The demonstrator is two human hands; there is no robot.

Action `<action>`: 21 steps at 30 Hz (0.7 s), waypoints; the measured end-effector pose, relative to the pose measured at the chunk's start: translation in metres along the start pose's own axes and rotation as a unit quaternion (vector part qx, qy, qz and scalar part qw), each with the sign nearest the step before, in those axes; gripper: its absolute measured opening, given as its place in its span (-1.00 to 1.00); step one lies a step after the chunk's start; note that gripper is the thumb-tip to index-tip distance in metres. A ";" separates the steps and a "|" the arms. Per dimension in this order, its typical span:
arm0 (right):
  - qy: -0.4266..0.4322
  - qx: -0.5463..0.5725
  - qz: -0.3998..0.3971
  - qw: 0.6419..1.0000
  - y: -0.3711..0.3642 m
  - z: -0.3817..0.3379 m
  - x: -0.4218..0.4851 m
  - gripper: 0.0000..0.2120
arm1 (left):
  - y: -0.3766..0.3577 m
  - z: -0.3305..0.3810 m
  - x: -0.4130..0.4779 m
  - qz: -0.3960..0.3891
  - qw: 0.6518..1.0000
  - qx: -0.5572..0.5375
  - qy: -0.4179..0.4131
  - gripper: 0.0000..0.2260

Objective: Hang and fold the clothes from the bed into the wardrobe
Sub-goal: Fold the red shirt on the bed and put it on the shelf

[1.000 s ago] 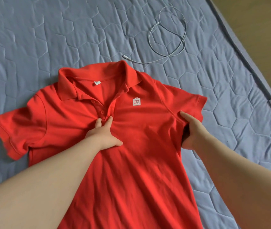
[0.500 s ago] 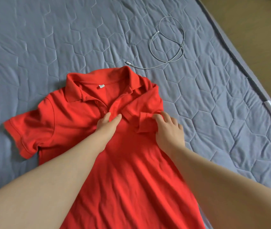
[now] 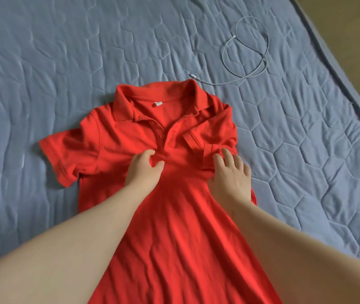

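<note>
Red polo shirt (image 3: 174, 227) lies face up on the grey-blue quilted mattress (image 3: 65, 51), which fills nearly all I see. A strip of tan floor (image 3: 354, 16) shows past the edge at the upper right. The collar points away from me, and the body runs toward me and out of the bottom of the view. The sleeve on my left (image 3: 65, 154) is spread flat on the mattress. The sleeve on my right (image 3: 209, 137) is folded in over the chest, its hem beside the button placket.

My right hand (image 3: 231, 176) rests palm down on the lower edge of that folded sleeve, fingers spread and almost straight, gripping nothing. My left hand (image 3: 144, 172) sits just below the buttons, finger and thumb bent, tips dug into the cloth; whether they pinch a fold I cannot tell.

Beyond the collar a white cable (image 3: 264, 59) lies in a loose coil, one plug near the collar but not touching it. A small white label (image 3: 158, 103) shows inside the neck.
</note>
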State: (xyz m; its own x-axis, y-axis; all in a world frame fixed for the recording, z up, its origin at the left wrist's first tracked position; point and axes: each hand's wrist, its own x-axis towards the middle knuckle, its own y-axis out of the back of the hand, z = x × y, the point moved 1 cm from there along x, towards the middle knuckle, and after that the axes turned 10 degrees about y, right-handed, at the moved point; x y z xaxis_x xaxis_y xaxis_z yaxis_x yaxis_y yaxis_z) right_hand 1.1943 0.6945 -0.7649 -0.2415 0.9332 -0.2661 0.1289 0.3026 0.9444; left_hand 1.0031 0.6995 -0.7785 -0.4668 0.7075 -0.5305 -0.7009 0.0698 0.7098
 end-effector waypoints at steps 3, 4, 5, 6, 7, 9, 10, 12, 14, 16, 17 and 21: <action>-0.005 0.020 0.004 1.000 0.006 -0.026 0.004 -0.58 | 0.024 -0.022 0.003 0.020 0.998 -0.021 0.050 -0.73; 0.000 0.021 -0.003 1.000 0.007 -0.032 0.005 -0.60 | 0.030 -0.028 0.005 0.033 0.997 -0.032 0.067 -0.77; 0.006 0.024 -0.015 1.000 0.007 -0.039 0.006 -0.61 | 0.036 -0.036 0.007 0.050 0.994 -0.042 0.087 -0.79; 0.011 0.027 -0.026 0.999 0.006 -0.052 0.007 -0.61 | 0.047 -0.051 0.010 0.067 0.990 -0.056 0.111 -0.81; 0.002 0.031 -0.031 0.999 0.005 -0.056 0.007 -0.59 | 0.052 -0.059 0.012 0.081 0.985 -0.069 0.135 -0.82; -0.024 0.036 -0.023 0.999 0.003 -0.067 0.007 -0.54 | 0.062 -0.082 0.017 0.118 0.965 -0.121 0.202 -0.81; -0.029 0.037 -0.024 0.999 0.002 -0.074 0.007 -0.52 | 0.067 -0.094 0.021 0.140 0.945 -0.168 0.244 -0.79; -0.014 0.048 -0.045 0.998 -0.005 -0.092 0.006 -0.50 | 0.078 -0.114 0.026 0.160 0.878 -0.297 0.339 -0.71; 0.018 0.105 -0.067 0.992 -0.013 -0.117 0.007 -0.51 | 0.090 -0.127 0.026 0.080 0.794 -0.435 0.417 -0.58; 0.064 0.160 -0.084 0.981 -0.023 -0.149 0.008 -0.53 | 0.105 -0.136 0.030 -0.036 0.748 -0.507 0.427 -0.46; 0.084 0.178 -0.083 0.977 -0.027 -0.162 0.009 -0.53 | 0.110 -0.137 0.035 -0.069 0.741 -0.526 0.411 -0.43; 0.123 0.253 -0.080 0.956 -0.047 -0.219 0.020 -0.52 | 0.124 -0.143 0.055 -0.116 0.755 -0.556 0.329 -0.77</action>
State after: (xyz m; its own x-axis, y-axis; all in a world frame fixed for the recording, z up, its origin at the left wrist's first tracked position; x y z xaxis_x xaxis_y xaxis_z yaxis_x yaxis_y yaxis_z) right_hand 0.9730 0.6565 -0.7724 -0.5084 0.8120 -0.2865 0.5046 0.5506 0.6650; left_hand 0.8134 0.6466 -0.7859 -0.1733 0.2385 -0.9556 -0.6533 -0.7539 -0.0697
